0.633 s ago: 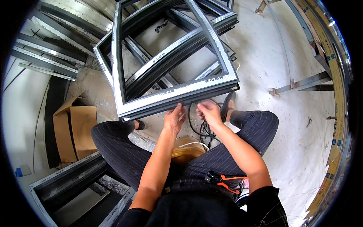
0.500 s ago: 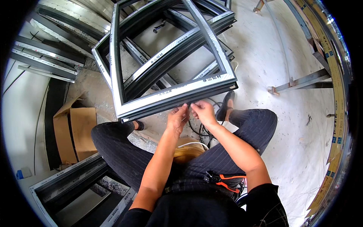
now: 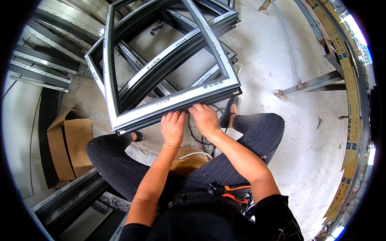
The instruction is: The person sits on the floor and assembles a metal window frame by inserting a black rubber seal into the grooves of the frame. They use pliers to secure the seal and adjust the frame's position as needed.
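A dark window frame (image 3: 209,85) with printed white protective film lies tilted on top of other crossed frames in front of me. My left hand (image 3: 173,127) bends its fingers over the near edge of this top frame, left of the middle. Close beside it on the right, my right hand (image 3: 204,119) has its fingers curled onto the same edge. Both thumbs are mostly hidden, and whether a thin strip lies under the fingertips I cannot tell. Pliers (image 3: 233,188) with orange and black handles lie at my lap.
Between my legs stands a yellowish round container (image 3: 181,165), with a black cable (image 3: 193,135) beyond it. An open cardboard box (image 3: 77,143) is at left, below stacked profiles (image 3: 46,72). Another frame (image 3: 76,194) lies lower left. A metal stand leg (image 3: 313,83) juts in at right.
Both hands have gone from pinching just below the frame's near edge to bending their fingers over it. They are slightly farther apart. The whole view has shifted a little.
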A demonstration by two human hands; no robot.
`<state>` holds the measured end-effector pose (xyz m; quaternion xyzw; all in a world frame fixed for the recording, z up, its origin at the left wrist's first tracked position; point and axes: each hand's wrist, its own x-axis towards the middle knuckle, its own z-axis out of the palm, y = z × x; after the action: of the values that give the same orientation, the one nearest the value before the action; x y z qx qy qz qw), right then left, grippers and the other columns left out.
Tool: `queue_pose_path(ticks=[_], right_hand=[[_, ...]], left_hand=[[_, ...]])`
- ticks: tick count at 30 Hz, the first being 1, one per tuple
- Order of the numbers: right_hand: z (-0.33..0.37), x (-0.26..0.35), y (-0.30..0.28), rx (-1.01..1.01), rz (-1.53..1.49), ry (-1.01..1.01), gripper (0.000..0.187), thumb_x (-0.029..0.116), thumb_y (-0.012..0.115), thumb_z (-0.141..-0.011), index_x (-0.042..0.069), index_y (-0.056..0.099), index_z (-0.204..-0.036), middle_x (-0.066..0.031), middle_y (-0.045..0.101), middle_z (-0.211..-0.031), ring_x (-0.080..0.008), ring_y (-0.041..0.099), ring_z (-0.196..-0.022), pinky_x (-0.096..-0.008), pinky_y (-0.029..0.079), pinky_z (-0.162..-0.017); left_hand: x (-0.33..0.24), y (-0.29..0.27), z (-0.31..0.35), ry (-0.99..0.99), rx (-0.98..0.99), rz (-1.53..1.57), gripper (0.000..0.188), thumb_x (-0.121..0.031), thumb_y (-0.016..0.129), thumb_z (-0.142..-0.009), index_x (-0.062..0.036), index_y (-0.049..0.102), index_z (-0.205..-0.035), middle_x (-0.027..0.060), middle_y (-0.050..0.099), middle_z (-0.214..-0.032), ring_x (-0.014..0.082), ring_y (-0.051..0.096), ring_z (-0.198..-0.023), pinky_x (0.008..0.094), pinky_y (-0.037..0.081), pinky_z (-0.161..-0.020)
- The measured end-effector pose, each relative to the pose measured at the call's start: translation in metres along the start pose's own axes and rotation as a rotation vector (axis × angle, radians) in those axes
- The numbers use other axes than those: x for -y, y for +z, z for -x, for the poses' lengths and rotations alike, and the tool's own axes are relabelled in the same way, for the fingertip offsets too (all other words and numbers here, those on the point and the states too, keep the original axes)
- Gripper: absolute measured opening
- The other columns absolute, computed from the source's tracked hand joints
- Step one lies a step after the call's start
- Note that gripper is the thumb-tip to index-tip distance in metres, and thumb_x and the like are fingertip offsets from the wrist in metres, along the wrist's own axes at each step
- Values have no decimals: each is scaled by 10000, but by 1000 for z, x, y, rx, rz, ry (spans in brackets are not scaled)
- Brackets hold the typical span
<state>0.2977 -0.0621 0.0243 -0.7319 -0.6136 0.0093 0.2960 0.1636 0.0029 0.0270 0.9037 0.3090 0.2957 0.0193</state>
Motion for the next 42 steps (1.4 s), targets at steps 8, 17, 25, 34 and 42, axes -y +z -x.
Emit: queue_pose_path(ticks=[8,17,25,34,42], right_hand=[[-1,-4,7,-61,8,-10,52,124,552,-766,102,584,-732,-41,551,-775,-237,585,-699,-362,485,-584],[-4,-7,-1,19,93,-53,32,116,553,-731,107,580,-718,-41,545,-741,-226,594,-670,-360,483,-547],[-2,-10,1,-51,99,-66,27,112,559,-724,114,570,-700,-42,535,-725,-227,591,-615,-356,485,-531],[2,-6,11,-55,39,-34,21,112,557,-725,119,562,-705,-50,522,-726,-242,591,-623,-368,482,-528],[-2,8,-4,-141,-88,63,74,69,616,-751,78,609,-825,-74,587,-804,-237,607,-664,-335,492,-570]], left_hand=[[11,3,0,168,24,-66,157,-132,585,-723,-95,634,-868,12,548,-780,165,527,-702,314,402,-599],[15,2,1,185,58,-75,60,-108,585,-729,-97,529,-709,37,457,-708,198,499,-691,321,401,-605],[13,-1,1,173,109,-147,80,-138,563,-720,-90,581,-782,32,480,-737,196,502,-715,322,398,-612],[-4,7,12,260,213,-290,373,-122,516,-747,88,575,-1050,105,524,-930,230,497,-857,326,417,-737],[-7,-8,16,5,110,11,376,-39,536,-716,17,599,-1083,134,555,-1044,287,523,-990,386,424,-880]])
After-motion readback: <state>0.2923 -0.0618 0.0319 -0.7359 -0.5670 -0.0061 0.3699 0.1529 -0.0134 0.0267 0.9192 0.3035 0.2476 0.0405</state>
